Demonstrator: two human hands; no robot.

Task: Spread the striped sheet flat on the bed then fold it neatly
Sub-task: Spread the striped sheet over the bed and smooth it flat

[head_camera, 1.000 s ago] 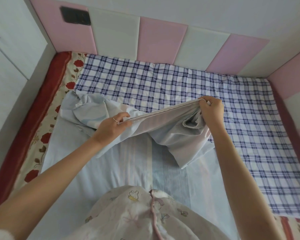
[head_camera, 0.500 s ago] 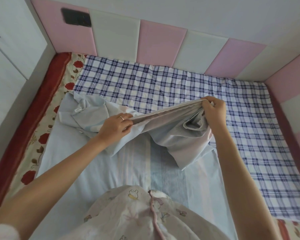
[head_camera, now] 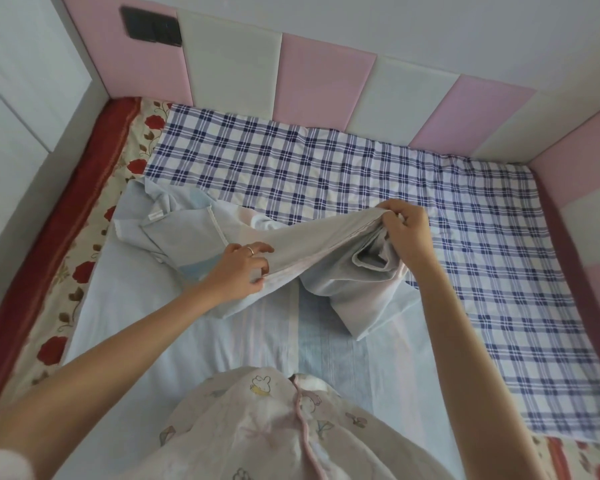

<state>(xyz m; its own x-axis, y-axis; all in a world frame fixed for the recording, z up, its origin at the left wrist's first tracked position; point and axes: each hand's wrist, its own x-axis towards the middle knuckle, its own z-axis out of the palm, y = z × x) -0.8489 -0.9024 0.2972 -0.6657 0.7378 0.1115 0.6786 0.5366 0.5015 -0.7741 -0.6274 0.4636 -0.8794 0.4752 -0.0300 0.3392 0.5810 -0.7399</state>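
The pale blue striped sheet [head_camera: 174, 327] lies partly spread over the near left half of the bed, with its far part bunched and folded over. My left hand [head_camera: 238, 268] pinches a hemmed edge of the sheet near the middle. My right hand [head_camera: 407, 233] grips the gathered edge farther right and holds it raised above the bed. Between the hands the edge runs taut, and a loose fold [head_camera: 368, 285] hangs below it.
A blue-and-white checked cover [head_camera: 361, 174] lies on the bed under the sheet. A red floral mattress border [head_camera: 66, 237] runs along the left. Pink and white padded panels [head_camera: 312, 77] line the walls at the back and right. A white cabinet [head_camera: 21, 98] stands at left.
My left hand has slid along the edge toward me and to the right, now pinching with fingertips. My right hand keeps its grip and has hardly moved.
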